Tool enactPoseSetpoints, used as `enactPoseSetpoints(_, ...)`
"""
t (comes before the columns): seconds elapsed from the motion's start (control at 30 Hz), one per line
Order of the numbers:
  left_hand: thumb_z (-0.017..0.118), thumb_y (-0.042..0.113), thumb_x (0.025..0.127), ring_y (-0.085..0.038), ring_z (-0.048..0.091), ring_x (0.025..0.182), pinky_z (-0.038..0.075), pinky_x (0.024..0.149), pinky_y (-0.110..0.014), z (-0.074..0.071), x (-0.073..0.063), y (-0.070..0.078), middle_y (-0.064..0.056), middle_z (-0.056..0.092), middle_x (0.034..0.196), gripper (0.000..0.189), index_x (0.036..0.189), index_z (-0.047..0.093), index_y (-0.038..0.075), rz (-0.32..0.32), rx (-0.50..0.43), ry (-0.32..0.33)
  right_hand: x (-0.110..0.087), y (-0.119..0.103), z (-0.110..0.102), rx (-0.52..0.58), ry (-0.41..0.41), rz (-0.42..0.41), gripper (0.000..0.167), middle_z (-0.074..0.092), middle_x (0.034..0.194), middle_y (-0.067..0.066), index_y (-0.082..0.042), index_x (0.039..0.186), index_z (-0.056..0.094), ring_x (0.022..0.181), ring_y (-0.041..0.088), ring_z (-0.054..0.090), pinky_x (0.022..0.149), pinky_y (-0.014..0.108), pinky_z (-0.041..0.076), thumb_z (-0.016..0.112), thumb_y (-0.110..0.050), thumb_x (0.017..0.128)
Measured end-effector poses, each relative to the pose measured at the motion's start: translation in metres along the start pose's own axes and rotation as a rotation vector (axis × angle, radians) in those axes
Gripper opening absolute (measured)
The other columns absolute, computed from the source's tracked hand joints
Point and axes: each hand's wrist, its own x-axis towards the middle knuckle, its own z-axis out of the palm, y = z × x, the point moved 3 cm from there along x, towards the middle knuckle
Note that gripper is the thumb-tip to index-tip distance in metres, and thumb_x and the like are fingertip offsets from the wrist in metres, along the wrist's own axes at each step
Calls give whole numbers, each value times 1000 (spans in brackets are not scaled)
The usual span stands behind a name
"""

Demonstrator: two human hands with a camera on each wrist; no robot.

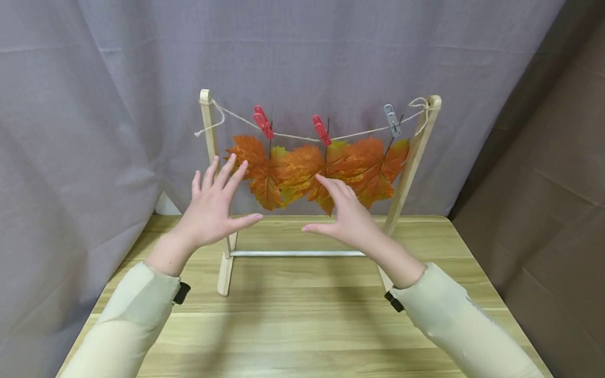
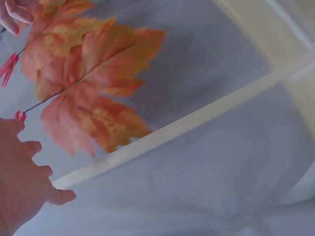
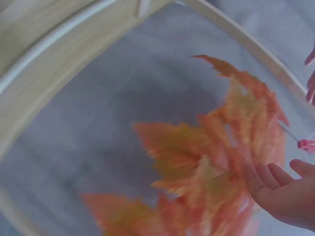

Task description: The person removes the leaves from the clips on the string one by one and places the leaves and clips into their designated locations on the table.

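Three orange and yellow maple-like leaves hang side by side from a string point(image 1: 295, 137) tied between two wooden posts. A red clothespin point(image 1: 263, 122) holds the left leaf point(image 1: 266, 182), another red clothespin point(image 1: 322, 130) the middle leaf point(image 1: 307, 166), and a grey clothespin point(image 1: 392, 121) the right leaf point(image 1: 374, 167). My left hand point(image 1: 210, 209), fingers spread, is in front of the left post and nearest the left leaf. My right hand point(image 1: 351, 218) is in front of the middle and right leaves, thumb apart from the fingers. Neither hand holds anything.
The wooden stand has a left post point(image 1: 208, 125), a right post point(image 1: 414, 163) and a white crossbar point(image 1: 300, 253) low down. It stands on a wood-grain table point(image 1: 287, 323). Grey curtain cloth point(image 1: 302, 50) hangs behind, and darker cloth point(image 1: 558, 202) at the right.
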Motion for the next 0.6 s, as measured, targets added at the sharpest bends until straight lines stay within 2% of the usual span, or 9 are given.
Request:
enactPoseSetpoints(0.2,67,54,77,-37,8,143,14,109,-64,-17,19,7,-7,8,159,99,151,15,15,-10,-53,45,25,-26,2,123,15,-8,100,34,146,9,-16,148,25,131,28,36,103,51,39,79,-45,69)
enactPoseSetpoints(0.43,67,47,81,-30,19,139,24,112,-55,-32,44,14,-1,12,158,95,151,10,16,-34,-238,116,50,-42,4,290,10,87,96,24,150,7,-19,149,21,129,25,40,100,46,44,77,-42,74)
enactPoseSetpoints(0.6,64,43,85,-25,19,142,21,116,-47,-42,59,14,-4,20,156,88,151,14,13,-66,-351,159,67,-48,5,419,18,169,92,21,150,7,-19,149,21,126,25,45,98,41,46,75,-37,77)
